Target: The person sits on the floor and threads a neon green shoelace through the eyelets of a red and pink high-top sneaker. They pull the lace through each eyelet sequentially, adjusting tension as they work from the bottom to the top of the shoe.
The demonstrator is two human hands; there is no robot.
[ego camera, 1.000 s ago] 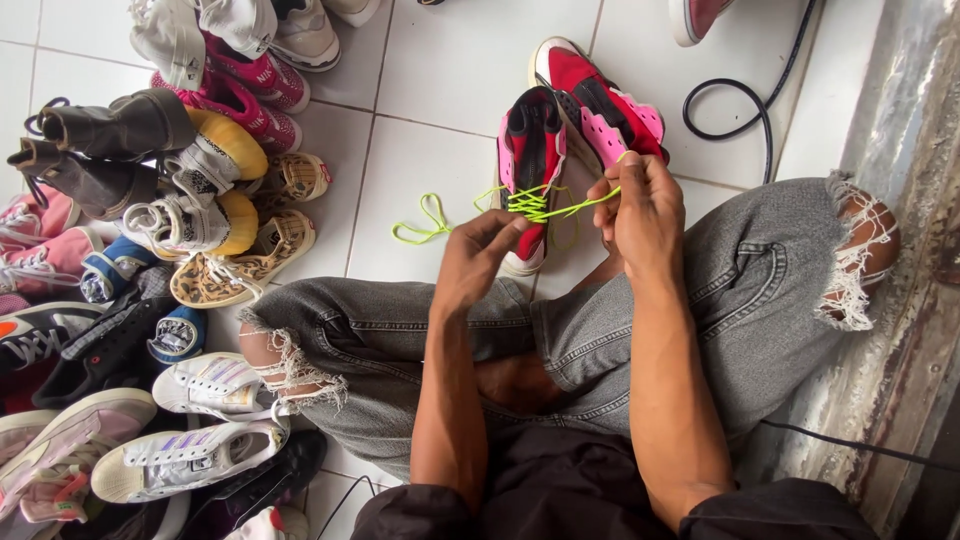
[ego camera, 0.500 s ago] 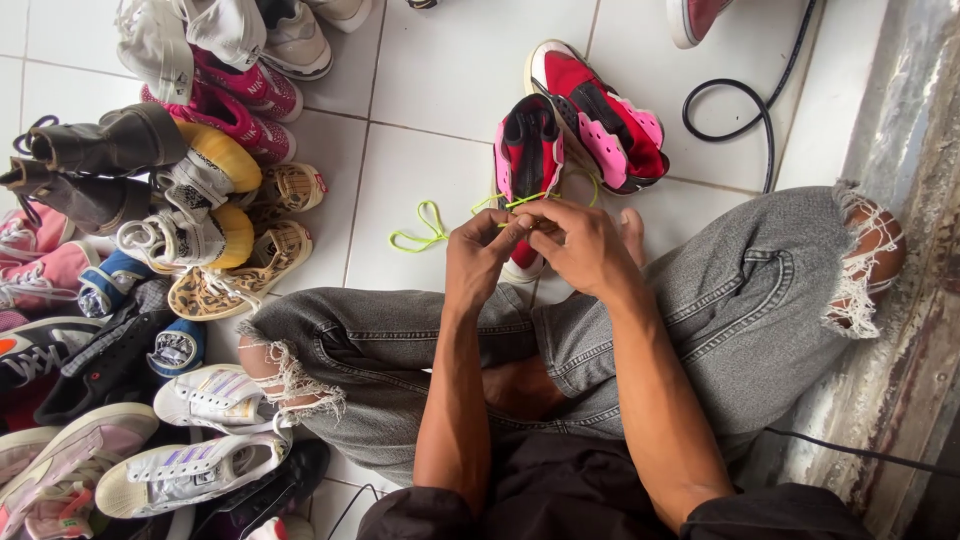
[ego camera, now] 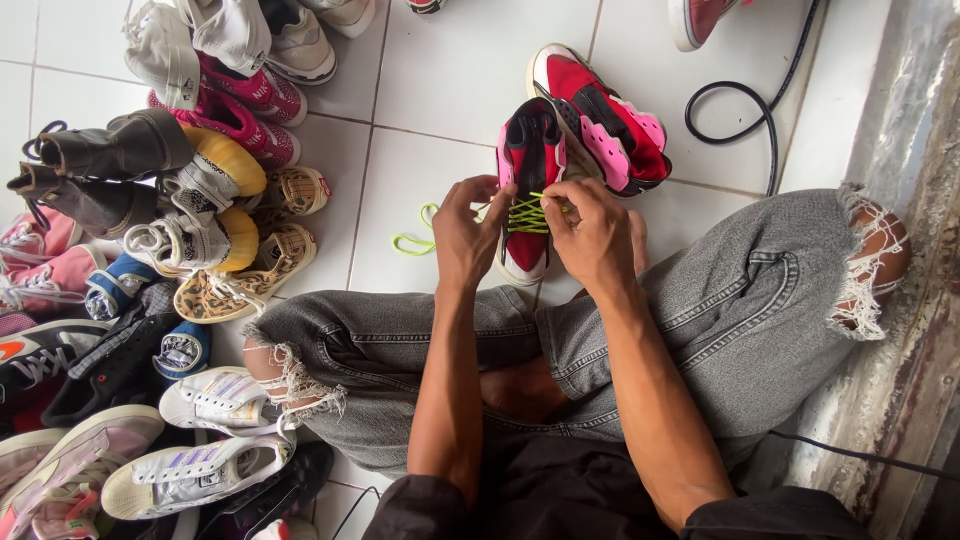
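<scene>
On floor tiles (ego camera: pixel 440 90), both hands lacing red sneaker (ego camera: pixel 527 150) w/ neon lace (ego camera: pixel 527 215).

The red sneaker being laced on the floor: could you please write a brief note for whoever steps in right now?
Left hand: fingers pinch the neon yellow-green lace at the left side of the red sneaker.
Right hand: fingers grip the lace at the right side of the same shoe.
Things: the sneaker stands on the white tile floor in front of the crossed legs; its mate lies just beside it, on its right.
Done: several lace crossings run over the lower eyelets.
Left: the upper eyelets look unlaced; a loose lace end trails left on the tiles. The mate shows no lace.
</scene>
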